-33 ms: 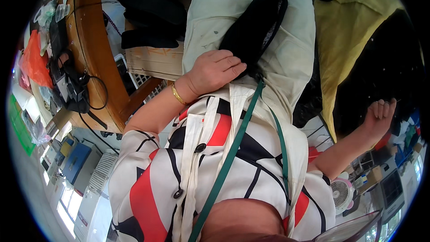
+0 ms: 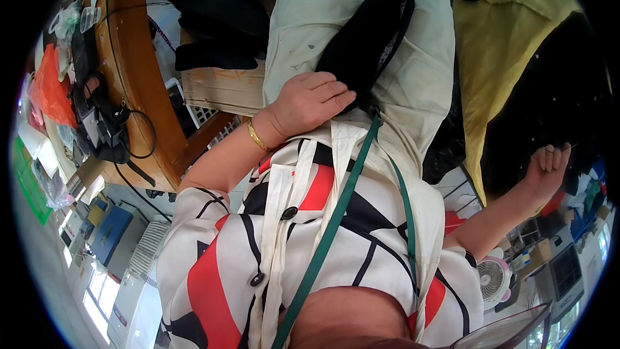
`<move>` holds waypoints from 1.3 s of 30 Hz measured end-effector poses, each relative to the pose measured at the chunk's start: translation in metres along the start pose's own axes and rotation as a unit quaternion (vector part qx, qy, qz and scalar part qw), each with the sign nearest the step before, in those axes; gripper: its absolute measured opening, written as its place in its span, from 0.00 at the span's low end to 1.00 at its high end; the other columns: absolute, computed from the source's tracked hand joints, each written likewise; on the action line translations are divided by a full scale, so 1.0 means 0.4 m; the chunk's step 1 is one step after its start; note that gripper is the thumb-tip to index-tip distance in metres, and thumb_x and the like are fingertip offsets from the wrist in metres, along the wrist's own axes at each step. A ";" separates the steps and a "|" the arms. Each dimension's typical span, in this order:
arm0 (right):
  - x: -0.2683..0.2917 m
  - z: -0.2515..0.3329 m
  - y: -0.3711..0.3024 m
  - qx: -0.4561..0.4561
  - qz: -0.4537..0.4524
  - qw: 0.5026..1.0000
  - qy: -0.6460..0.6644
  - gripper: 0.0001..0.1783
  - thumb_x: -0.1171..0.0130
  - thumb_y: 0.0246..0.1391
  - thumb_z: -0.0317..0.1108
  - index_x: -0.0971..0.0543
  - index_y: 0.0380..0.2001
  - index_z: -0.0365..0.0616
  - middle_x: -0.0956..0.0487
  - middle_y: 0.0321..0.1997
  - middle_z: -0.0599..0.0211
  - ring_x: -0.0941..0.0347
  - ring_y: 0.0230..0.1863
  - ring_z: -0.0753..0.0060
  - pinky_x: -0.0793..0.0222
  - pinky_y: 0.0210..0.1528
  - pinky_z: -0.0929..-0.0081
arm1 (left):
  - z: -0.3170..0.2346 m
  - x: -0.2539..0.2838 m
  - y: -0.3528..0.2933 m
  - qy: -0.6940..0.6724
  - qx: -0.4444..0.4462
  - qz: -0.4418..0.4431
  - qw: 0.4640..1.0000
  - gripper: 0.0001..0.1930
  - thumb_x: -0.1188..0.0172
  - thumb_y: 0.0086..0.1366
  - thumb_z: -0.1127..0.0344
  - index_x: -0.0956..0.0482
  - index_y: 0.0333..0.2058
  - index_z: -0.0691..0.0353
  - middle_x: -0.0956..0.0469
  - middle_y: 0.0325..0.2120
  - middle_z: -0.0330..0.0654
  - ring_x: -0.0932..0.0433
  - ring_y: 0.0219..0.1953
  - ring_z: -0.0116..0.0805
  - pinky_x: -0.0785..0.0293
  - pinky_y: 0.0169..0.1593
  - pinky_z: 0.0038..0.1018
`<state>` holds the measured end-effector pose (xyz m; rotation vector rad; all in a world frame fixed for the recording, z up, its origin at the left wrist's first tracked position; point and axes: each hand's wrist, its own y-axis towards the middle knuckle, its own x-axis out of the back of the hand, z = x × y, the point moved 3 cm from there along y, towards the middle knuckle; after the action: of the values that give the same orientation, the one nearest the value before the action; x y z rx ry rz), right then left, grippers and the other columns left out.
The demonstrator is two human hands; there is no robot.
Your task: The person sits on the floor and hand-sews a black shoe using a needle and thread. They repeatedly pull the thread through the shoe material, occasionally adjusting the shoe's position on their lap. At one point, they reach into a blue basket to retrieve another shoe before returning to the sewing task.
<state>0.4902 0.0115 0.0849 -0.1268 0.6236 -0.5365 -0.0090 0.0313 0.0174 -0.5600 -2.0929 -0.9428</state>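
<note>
A black cloth shoe [image 2: 363, 42] lies across the pale apron [image 2: 294, 19] on my lap, its patterned grey lining showing along the right edge. My left hand [image 2: 314, 100] is closed on the near end of the shoe, with the fingers curled over it and the thumb hidden. Out to the far right, my right hand [image 2: 549, 165] is raised away from the shoe, fingers folded and fingertips pinched. A thin, needle-like glint [image 2: 573, 147] shows at those fingertips. Any thread is too fine to make out against the dark cloth behind.
More black shoes [image 2: 223, 16] are piled at the upper left, by a cardboard box [image 2: 223, 87]. A wooden table edge [image 2: 132, 71] and a black cable run down the left. Yellow cloth [image 2: 500, 45] hangs at the right, beside black material. A small fan [image 2: 494, 278] stands lower right.
</note>
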 end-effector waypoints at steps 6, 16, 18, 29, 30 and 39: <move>0.080 -0.143 0.024 0.056 -0.138 0.985 -0.089 0.06 0.51 0.66 0.30 0.28 0.39 0.38 0.42 0.18 0.78 0.49 0.18 0.83 0.52 0.19 0.81 | 0.004 -0.004 -0.004 -0.001 -0.011 0.008 1.000 0.15 0.37 0.45 0.71 0.16 0.35 0.57 0.19 0.33 0.37 0.22 0.34 0.35 0.22 0.34 0.27; -0.426 -0.577 -0.278 -0.070 0.342 0.790 -0.504 0.10 0.43 0.60 0.30 0.20 0.44 0.45 0.20 0.27 0.64 0.24 0.24 0.68 0.29 0.29 0.74 | -0.014 0.007 -0.013 0.038 -0.014 -0.001 0.999 0.13 0.39 0.48 0.68 0.17 0.36 0.58 0.20 0.35 0.37 0.21 0.37 0.33 0.22 0.37 0.26; -0.434 -0.594 -0.283 -0.016 0.365 0.748 -0.555 0.09 0.43 0.58 0.31 0.20 0.43 0.47 0.20 0.26 0.59 0.22 0.26 0.59 0.28 0.30 0.68 | -0.015 0.004 -0.017 0.035 -0.008 -0.010 0.999 0.13 0.39 0.48 0.68 0.17 0.36 0.58 0.20 0.35 0.37 0.21 0.37 0.33 0.22 0.37 0.26; -0.442 -0.591 -0.284 -0.028 0.379 0.722 -0.578 0.10 0.45 0.57 0.32 0.20 0.42 0.48 0.21 0.25 0.57 0.23 0.26 0.52 0.28 0.29 0.61 | -0.016 -0.001 -0.021 0.027 0.001 -0.026 0.999 0.13 0.39 0.48 0.68 0.17 0.35 0.59 0.20 0.34 0.38 0.20 0.37 0.34 0.21 0.38 0.26; -0.442 -0.592 -0.284 -0.029 0.380 0.720 -0.579 0.11 0.45 0.57 0.32 0.20 0.42 0.48 0.21 0.25 0.57 0.23 0.26 0.52 0.28 0.29 0.61 | -0.015 0.000 -0.021 0.026 0.001 -0.026 0.999 0.13 0.39 0.48 0.68 0.17 0.35 0.59 0.21 0.34 0.38 0.20 0.37 0.34 0.21 0.38 0.26; -0.431 -0.616 -0.272 -0.095 0.374 0.753 -0.532 0.11 0.45 0.58 0.32 0.21 0.44 0.43 0.19 0.32 0.55 0.21 0.31 0.54 0.27 0.35 0.67 | -0.013 -0.003 -0.026 0.025 0.009 -0.029 0.999 0.13 0.39 0.48 0.68 0.17 0.35 0.59 0.20 0.34 0.38 0.20 0.36 0.33 0.21 0.37 0.26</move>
<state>0.1807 0.0181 0.0050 -0.3239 -0.4300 0.4233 -0.0122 0.0206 0.0142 -0.4631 -2.0803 -0.9606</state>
